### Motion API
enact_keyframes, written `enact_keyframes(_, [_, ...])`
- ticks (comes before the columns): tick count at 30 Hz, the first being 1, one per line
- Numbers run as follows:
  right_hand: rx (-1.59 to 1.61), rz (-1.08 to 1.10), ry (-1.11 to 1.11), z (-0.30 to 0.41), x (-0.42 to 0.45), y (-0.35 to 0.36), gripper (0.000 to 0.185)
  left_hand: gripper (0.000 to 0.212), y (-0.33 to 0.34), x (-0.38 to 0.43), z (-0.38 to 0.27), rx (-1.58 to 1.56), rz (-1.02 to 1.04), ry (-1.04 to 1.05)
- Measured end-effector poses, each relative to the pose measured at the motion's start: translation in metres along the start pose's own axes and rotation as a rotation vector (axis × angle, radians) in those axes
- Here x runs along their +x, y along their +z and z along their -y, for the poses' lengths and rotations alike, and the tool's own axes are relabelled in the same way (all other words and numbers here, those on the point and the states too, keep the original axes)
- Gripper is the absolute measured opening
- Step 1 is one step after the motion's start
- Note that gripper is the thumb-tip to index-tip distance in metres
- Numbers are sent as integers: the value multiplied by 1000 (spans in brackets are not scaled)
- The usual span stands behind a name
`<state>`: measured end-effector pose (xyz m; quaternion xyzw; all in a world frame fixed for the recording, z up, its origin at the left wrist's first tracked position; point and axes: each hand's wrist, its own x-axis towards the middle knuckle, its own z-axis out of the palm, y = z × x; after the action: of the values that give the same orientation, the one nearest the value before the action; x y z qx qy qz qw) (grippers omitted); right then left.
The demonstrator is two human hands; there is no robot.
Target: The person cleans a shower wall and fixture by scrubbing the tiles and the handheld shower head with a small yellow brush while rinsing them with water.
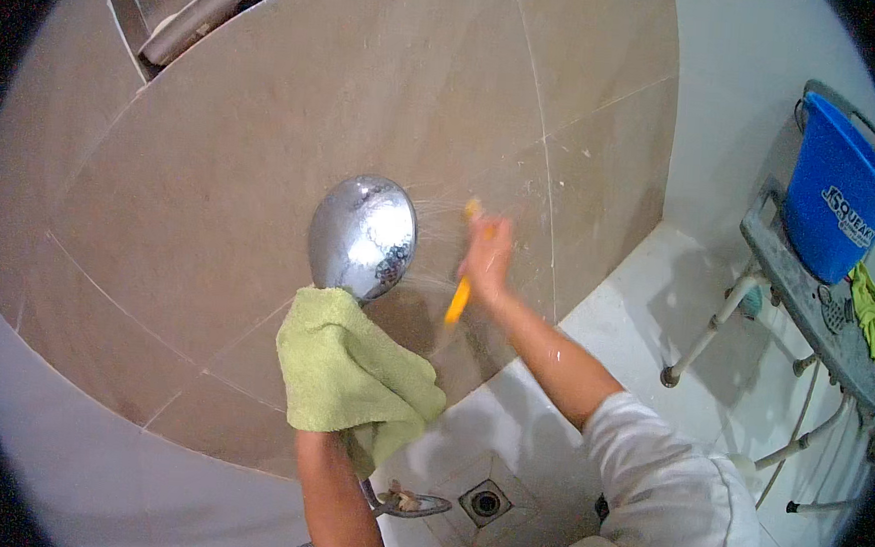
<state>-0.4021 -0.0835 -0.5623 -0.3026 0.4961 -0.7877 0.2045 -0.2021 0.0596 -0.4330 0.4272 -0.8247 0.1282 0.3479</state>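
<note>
My right hand (489,258) is closed around a slim yellow-handled tool (459,301) in front of the brown tiled wall (265,135). Its working end is blurred. A chrome shower head (363,235) is left of that hand, and thin jets of water run from it towards the tool and fingers. Just below the shower head, a light green cloth (349,373) drapes over my left hand and wrist. The cloth hides the fingers, so their grip cannot be made out; only the left forearm (330,492) shows beneath it.
At right, a grey shower bench (797,295) carries a blue bucket (837,193) bearing writing and a yellow-green cloth (868,315). A floor drain (485,503) is set in the white floor. Beside it in view is a soap dish (416,504). A shelf (220,16) crosses the upper left.
</note>
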Motion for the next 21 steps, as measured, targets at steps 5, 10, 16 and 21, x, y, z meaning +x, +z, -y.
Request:
enact_keyframes(5, [96,-118,-23,7,34,-12,23,22,7,-11,12,-209,-9,-100])
enact_keyframes(10, [34,-164,-28,-25,34,-28,33,15,22,-1,-5,-399,-139,-147])
enact_keyframes(16, [-348,119,-216,-66,-25,-56,44,15,38,11,-17,-709,-279,-267])
enact_keyframes(21, [-201,-148,-374,6,52,-48,42,16,53,10,-21,-310,-179,-57])
